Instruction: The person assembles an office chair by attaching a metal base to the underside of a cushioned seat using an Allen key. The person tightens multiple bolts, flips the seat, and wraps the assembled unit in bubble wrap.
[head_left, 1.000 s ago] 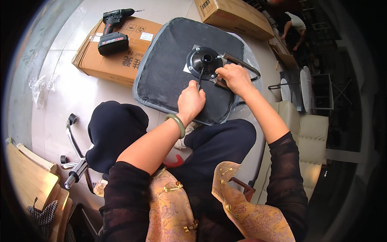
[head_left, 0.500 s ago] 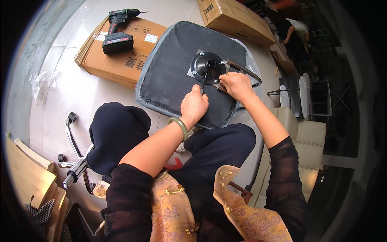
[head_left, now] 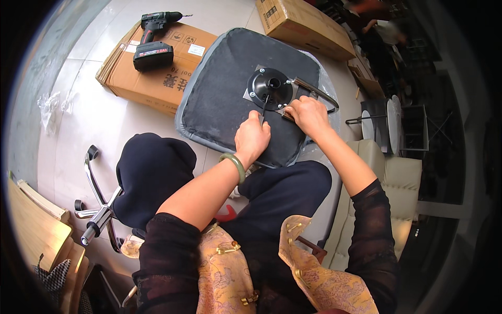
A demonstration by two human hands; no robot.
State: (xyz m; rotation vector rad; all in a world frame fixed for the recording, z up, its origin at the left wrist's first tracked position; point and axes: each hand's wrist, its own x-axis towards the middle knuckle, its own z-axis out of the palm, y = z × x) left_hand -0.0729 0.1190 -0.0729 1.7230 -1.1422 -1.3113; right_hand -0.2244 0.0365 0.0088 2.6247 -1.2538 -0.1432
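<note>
A dark grey cushioned seat (head_left: 219, 99) lies underside up before my knees. On it sits a round black metal plate (head_left: 261, 78) with a central hole and several silver bolts round its rim. My left hand (head_left: 252, 138) is closed round a thin black rod (head_left: 265, 104) that reaches over the plate's near side; what its far end joins is unclear. Close to the plate's near right bolt (head_left: 281, 106), my right hand (head_left: 309, 115) has its fingers pinched together by a dark metal bracket (head_left: 287, 115). Whatever they hold is hidden.
A cordless drill (head_left: 154, 39) rests on a cardboard box (head_left: 130, 86) at the far left. Another long box (head_left: 308, 29) stands behind the seat. A chrome chair base (head_left: 102, 214) is at my left, and a cream cushioned seat (head_left: 387, 178) at right. People (head_left: 384, 34) are in the background.
My right hand has shifted slightly right, off the near right bolt, which shows more plainly. My left hand stays in place on the rod. People in the background have moved.
</note>
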